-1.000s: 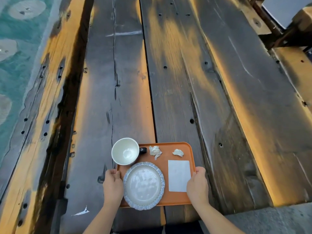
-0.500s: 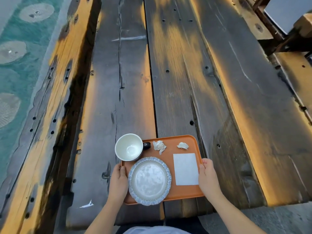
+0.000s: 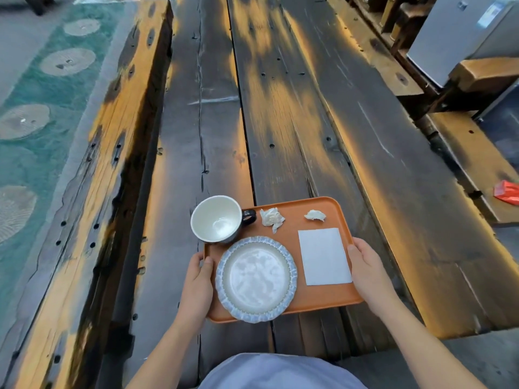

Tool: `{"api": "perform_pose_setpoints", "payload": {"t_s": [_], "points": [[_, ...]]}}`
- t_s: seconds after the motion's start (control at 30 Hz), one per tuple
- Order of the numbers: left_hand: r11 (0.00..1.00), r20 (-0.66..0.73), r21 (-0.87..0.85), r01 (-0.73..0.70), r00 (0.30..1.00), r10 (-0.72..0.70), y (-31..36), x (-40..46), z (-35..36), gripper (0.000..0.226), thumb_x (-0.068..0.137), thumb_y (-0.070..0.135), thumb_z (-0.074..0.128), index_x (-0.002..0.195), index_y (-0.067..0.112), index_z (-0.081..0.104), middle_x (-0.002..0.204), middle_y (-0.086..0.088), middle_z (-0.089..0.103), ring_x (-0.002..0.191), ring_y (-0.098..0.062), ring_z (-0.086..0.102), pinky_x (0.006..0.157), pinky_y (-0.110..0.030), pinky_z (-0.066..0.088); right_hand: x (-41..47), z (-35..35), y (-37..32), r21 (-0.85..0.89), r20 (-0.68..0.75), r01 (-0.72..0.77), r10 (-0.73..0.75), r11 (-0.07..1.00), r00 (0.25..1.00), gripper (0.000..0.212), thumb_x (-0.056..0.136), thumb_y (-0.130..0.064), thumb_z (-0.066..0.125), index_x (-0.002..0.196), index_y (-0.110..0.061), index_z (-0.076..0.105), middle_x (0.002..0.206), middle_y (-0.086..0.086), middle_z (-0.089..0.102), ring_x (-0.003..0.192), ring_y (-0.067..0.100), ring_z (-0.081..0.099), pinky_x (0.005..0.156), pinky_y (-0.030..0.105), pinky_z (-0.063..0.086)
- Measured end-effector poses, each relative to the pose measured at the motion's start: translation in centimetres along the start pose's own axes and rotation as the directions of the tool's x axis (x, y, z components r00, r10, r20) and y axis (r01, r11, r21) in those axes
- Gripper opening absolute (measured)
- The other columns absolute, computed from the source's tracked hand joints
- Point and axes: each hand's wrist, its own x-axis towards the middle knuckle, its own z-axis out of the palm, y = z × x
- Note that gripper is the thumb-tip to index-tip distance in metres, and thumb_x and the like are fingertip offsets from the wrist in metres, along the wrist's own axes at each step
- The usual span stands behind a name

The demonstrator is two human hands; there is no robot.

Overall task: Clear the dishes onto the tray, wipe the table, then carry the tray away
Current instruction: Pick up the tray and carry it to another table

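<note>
An orange tray is held over the near end of the dark plank table. My left hand grips its left edge and my right hand grips its right edge. On the tray are a white cup with a dark handle at the far left, a blue-rimmed plate in front of it, two crumpled tissues along the far edge, and a flat white napkin on the right.
A long wooden bench runs along the table's left, with a teal patterned floor beyond. Right of the table are another bench, a red wrapper, a grey cabinet and wooden furniture.
The tray has come nearer to me, toward the table's near end, both hands keeping their grip. The view has pulled back and my shirt shows at the bottom.
</note>
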Motion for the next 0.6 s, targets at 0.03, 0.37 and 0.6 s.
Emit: {"api": "perform_pose_setpoints", "payload": {"t_s": [0.03, 0.37, 0.6], "points": [[1.000, -0.002, -0.008, -0.001, 1.000, 0.001, 0.3, -0.3, 0.0, 0.019, 0.110, 0.028, 0.041, 0.112, 0.020, 0.057, 0.110, -0.010, 0.070, 0.104, -0.029, 0.070, 0.088, -0.047, 0.057, 0.0, -0.3, -0.5, 0.008, 0.014, 0.008, -0.008, 1.000, 1.000, 0.028, 0.103, -0.049, 0.041, 0.121, -0.031, 0.051, 0.110, -0.011, 0.065, 0.096, 0.013, 0.068, 0.085, 0.041, 0.059], [0.994, -0.071, -0.079, -0.074, 0.995, 0.069, 2.2, -4.5, 0.2, 0.014, 0.105, 0.025, 0.052, 0.108, 0.012, 0.057, 0.104, -0.013, 0.072, 0.096, -0.032, 0.072, 0.083, -0.051, 0.060, -1.2, -3.0, -2.6, 0.047, 0.053, 0.096, -0.098, 0.994, 0.994, 0.028, 0.101, -0.049, 0.045, 0.120, -0.030, 0.055, 0.109, -0.009, 0.068, 0.094, 0.015, 0.070, 0.083, 0.041, 0.062], [0.986, -0.197, -0.150, -0.079, 0.979, 0.049, 0.8, -9.2, 1.5, 0.013, 0.105, 0.028, 0.054, 0.108, 0.017, 0.059, 0.103, -0.009, 0.074, 0.093, -0.028, 0.073, 0.083, -0.051, 0.060, -1.6, -4.8, -3.0, 0.025, 0.132, 0.163, -0.165, 0.986, 0.978, 0.027, 0.099, -0.051, 0.049, 0.118, -0.033, 0.055, 0.107, -0.012, 0.069, 0.092, 0.014, 0.071, 0.081, 0.041, 0.063]]}}
